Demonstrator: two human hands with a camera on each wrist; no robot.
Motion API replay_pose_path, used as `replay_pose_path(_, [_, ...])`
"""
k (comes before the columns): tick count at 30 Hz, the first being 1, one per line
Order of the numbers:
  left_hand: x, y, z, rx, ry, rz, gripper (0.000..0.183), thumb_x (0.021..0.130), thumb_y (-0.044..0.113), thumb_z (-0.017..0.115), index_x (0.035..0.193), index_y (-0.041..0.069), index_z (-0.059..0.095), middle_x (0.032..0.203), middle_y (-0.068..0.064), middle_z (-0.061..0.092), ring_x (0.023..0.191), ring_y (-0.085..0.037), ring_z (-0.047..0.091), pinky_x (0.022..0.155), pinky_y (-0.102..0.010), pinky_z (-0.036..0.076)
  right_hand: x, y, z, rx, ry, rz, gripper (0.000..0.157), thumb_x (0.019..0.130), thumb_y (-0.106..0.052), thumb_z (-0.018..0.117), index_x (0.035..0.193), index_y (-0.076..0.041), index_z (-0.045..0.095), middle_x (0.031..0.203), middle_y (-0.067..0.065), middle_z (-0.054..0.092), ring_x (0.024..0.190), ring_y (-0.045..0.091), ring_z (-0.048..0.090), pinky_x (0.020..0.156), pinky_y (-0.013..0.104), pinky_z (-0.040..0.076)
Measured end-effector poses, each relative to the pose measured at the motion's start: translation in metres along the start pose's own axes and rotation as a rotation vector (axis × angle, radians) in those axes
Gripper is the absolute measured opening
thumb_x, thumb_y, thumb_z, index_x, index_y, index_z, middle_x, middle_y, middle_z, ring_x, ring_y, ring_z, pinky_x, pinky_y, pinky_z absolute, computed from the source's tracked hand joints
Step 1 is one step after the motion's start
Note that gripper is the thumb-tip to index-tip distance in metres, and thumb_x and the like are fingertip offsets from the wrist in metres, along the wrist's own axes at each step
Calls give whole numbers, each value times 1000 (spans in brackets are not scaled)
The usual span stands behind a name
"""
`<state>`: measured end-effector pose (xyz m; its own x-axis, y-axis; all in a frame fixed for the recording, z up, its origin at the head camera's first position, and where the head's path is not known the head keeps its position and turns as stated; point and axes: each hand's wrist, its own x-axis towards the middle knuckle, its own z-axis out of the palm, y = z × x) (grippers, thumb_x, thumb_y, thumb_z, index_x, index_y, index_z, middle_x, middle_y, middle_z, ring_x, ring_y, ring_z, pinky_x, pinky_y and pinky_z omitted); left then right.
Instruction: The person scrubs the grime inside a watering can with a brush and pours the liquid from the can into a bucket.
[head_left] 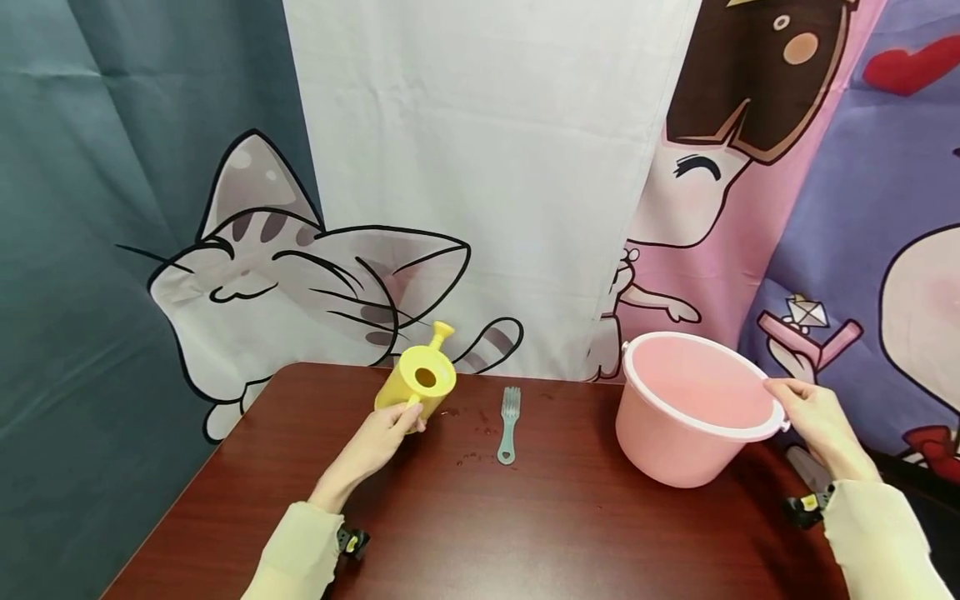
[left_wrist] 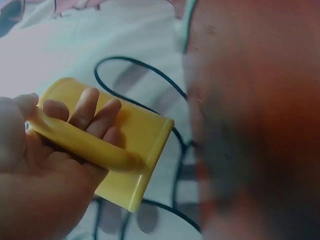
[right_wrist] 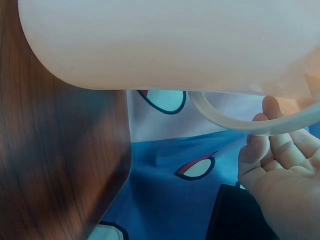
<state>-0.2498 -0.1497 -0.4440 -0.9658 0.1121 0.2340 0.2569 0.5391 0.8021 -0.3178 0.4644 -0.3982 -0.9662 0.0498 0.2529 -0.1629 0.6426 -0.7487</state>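
A yellow toy watering can (head_left: 411,385) is tilted above the back left part of the table, its spout toward the curtain. My left hand (head_left: 393,425) grips it by the handle (left_wrist: 80,144), with fingers curled round in the left wrist view. On the right, a pink bucket (head_left: 663,442) with a pale rim leans to one side. My right hand (head_left: 821,421) pinches the right side of that rim, thumb on top. From below, the right wrist view shows the bucket's curved white handle (right_wrist: 225,120) hanging beside the fingers. Between the hands lies a green toy fork (head_left: 507,429).
The dark red-brown table (head_left: 540,533) has a few water drops (head_left: 471,458) near the fork. Behind it hangs a printed curtain (head_left: 480,167) with a cartoon cat. The table's right edge runs below the bucket, with a dark object (right_wrist: 240,215) beyond it.
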Motion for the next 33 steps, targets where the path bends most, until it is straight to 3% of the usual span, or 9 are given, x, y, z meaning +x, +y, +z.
replay_pose_path(7, [28,41,16,23,-26,84,31,91,41,42,74,21,59,69,6,54,66,-12,46,60,-30,39,1,2,0,-28,-1,21,53,88,-40,48,111,8,53,80,-4,62,68,2,53,57,16,42])
replay_pose_path(11, [44,63,29,87,-55,130,31,90,44,41,72,25,57,61,4,49,61,-11,45,57,-28,40,1,4,-1,-42,2,18,53,88,-41,48,112,6,53,80,-7,62,69,0,53,57,15,42])
replay_pose_path(16, [62,90,43,158,-98,205,36,91,44,39,68,21,53,60,7,48,57,-9,43,52,-25,38,-1,5,-1,-41,15,19,51,88,-40,49,110,6,54,77,-7,62,67,1,52,56,16,41])
replay_pose_path(21, [78,116,52,190,-110,250,43,92,44,36,60,15,44,51,4,37,46,-12,36,43,-25,31,-1,5,3,-7,28,25,44,87,-39,51,106,1,57,74,-9,62,65,1,52,56,16,41])
replay_pose_path(26, [93,141,62,228,-125,305,44,93,41,31,60,15,42,50,5,36,45,-11,36,44,-25,33,0,3,2,47,24,31,37,87,-37,52,103,-4,59,73,-10,61,65,1,52,56,16,41])
replay_pose_path(33, [111,169,80,313,-168,375,42,93,37,28,59,15,41,50,5,37,45,-9,36,45,-23,34,-1,2,2,25,27,25,42,87,-38,52,105,0,58,74,-11,62,66,0,52,57,15,41])
